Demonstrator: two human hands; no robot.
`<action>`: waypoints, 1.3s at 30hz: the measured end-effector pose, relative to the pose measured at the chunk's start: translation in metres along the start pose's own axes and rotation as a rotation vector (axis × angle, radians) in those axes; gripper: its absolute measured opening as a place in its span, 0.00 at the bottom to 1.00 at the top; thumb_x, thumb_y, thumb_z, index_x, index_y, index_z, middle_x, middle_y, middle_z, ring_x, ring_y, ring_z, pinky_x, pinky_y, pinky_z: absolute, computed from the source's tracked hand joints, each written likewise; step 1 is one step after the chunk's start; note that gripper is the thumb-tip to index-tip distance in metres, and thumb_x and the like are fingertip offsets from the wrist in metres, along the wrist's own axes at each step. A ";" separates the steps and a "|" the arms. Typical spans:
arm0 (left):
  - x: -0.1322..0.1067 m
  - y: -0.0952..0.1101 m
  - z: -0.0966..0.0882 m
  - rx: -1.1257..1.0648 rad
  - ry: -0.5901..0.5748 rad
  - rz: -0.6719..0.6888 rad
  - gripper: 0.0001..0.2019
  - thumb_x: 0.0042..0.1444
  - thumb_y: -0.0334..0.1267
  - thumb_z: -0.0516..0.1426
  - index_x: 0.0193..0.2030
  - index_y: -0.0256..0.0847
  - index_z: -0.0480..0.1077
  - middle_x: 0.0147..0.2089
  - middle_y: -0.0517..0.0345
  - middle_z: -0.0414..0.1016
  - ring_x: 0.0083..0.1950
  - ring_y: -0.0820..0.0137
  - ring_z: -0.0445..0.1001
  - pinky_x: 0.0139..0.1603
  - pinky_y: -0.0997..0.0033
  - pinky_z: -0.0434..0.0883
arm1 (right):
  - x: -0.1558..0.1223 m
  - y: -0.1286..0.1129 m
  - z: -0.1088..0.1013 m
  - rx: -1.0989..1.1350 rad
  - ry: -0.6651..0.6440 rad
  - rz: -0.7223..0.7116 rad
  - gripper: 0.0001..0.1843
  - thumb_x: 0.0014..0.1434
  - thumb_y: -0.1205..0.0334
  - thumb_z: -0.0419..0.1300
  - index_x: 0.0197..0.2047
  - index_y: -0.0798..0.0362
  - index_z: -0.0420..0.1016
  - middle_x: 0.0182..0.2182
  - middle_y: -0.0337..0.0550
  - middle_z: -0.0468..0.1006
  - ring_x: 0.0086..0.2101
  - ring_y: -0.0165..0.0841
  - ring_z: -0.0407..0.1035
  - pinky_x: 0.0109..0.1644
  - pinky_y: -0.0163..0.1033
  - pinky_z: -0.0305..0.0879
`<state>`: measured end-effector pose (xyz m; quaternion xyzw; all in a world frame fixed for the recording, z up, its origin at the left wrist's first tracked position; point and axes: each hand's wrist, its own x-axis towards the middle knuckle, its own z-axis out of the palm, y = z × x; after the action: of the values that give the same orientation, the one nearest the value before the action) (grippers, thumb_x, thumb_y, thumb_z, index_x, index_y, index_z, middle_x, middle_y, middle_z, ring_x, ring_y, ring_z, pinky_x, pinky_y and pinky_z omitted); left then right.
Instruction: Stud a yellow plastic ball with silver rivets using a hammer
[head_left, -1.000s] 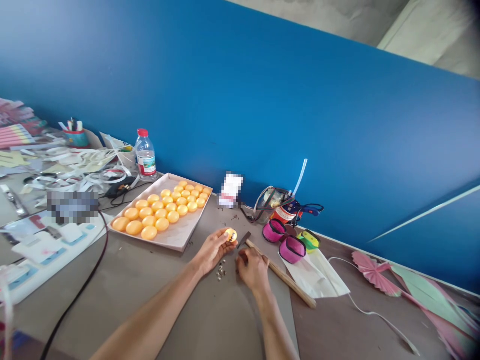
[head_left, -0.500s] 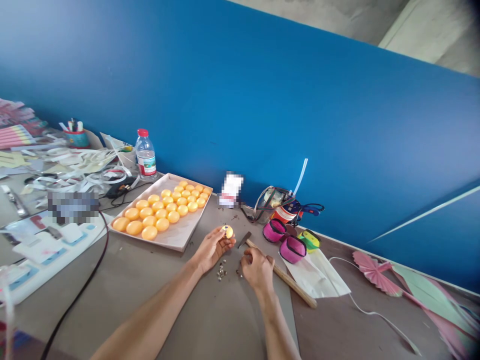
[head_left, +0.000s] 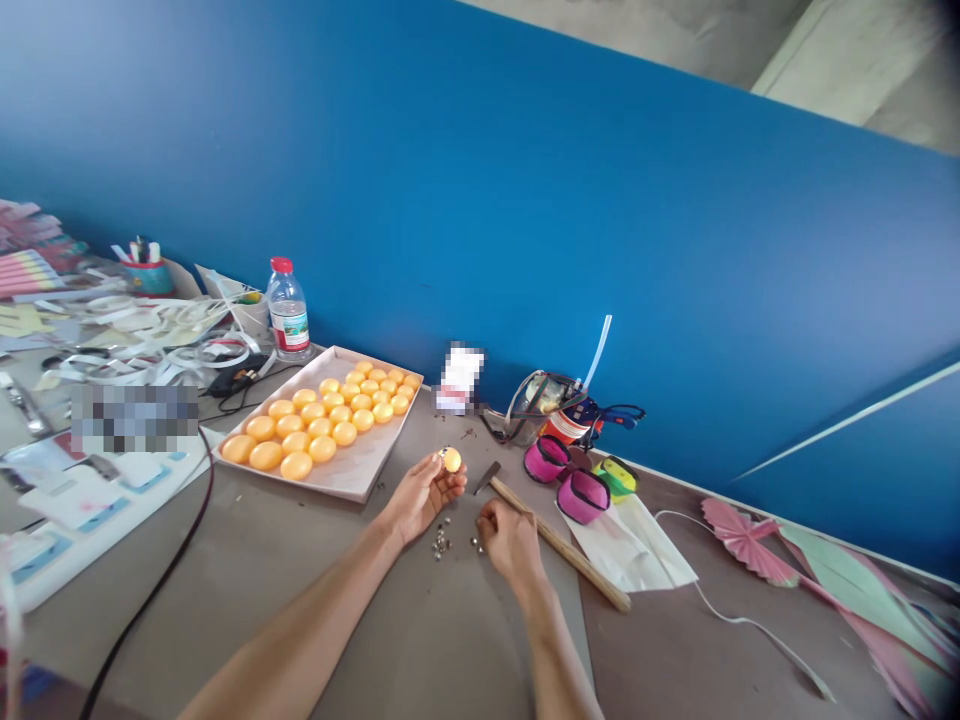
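Note:
My left hand is closed on an orange table tennis ball, held up between thumb and fingers. Small dark marks or bits show along the ball's left side, too small to make out. To the right, my right hand is low over the table with its fingers curled together. Whatever it may pinch is hidden. Small shiny metal pieces lie on the table between the hands, and a few more sit by the right fingertips. Just beyond the right hand lies a hammer with a wooden handle.
A shallow box of several orange balls stands at the left, with a plastic bottle behind it. On the right are magenta wristbands, white paper and a pink paper fan. A power strip and dark cable are at far left.
The ball has turned in my left hand, so its dark marks now face left and more plain orange shows. My right hand has shifted slightly; the view has moved a little.

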<state>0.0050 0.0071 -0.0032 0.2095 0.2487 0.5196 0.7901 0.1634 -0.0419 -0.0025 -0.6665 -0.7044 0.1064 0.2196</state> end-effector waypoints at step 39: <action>-0.007 -0.008 0.009 0.167 -0.117 -0.019 0.17 0.43 0.33 0.62 0.44 0.38 0.72 0.35 0.54 0.73 0.36 0.69 0.72 0.41 0.66 0.67 | 0.006 -0.015 0.014 1.250 0.087 0.183 0.06 0.50 0.59 0.56 0.29 0.52 0.66 0.17 0.30 0.62 0.20 0.25 0.55 0.27 0.31 0.52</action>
<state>0.0140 -0.0028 0.0004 0.3023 0.2467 0.4763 0.7879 0.1436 -0.0354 -0.0075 -0.4736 -0.4400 0.4886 0.5860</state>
